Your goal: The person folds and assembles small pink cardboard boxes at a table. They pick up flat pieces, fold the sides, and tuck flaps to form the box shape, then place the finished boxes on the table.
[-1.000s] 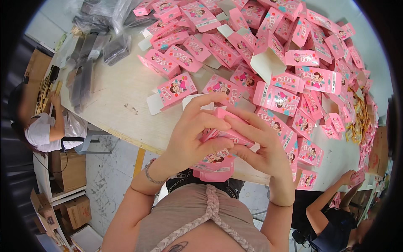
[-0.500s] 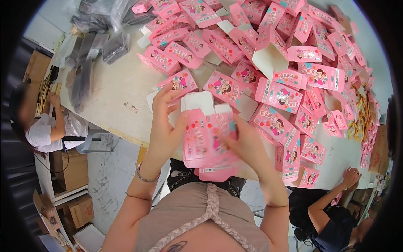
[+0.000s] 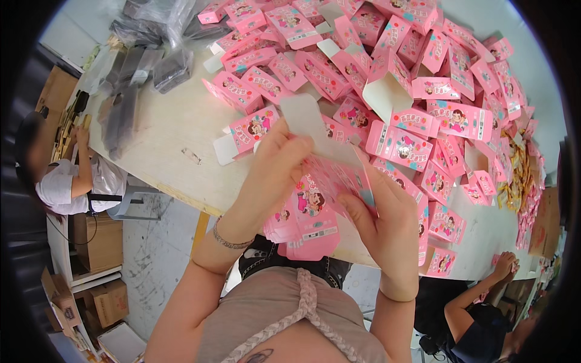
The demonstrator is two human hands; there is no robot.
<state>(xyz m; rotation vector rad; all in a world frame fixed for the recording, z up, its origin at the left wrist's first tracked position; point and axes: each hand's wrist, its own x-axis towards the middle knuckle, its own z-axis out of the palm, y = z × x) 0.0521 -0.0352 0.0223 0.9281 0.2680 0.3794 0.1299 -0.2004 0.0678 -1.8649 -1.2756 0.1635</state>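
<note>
Between my hands is a pink printed carton (image 3: 339, 175), tilted and partly opened out, its pale inner side and a long flap turned up. My right hand (image 3: 387, 224) grips its right side, thumb in front and fingers behind. At its left upper edge, my left hand (image 3: 275, 166) is closed with bent fingers on the carton; its fingertips are partly hidden. Below lies a stack of flat pink cartons (image 3: 311, 221) at the table's front edge, close to my body. A big heap of opened-out pink boxes (image 3: 399, 142) spreads just beyond my hands.
Dark plastic-wrapped packs (image 3: 172, 69) lie at the far left of the table (image 3: 181, 133). Gold and pink packets (image 3: 514, 175) are piled at the far right. One person (image 3: 72, 187) sits at left, another (image 3: 484, 320) at right. Cardboard boxes (image 3: 112, 302) fill a shelf at lower left.
My hands have lifted one carton off the flat stack and spread it open. The right hand has moved right and turned; the left has moved right with its fingers bent in.
</note>
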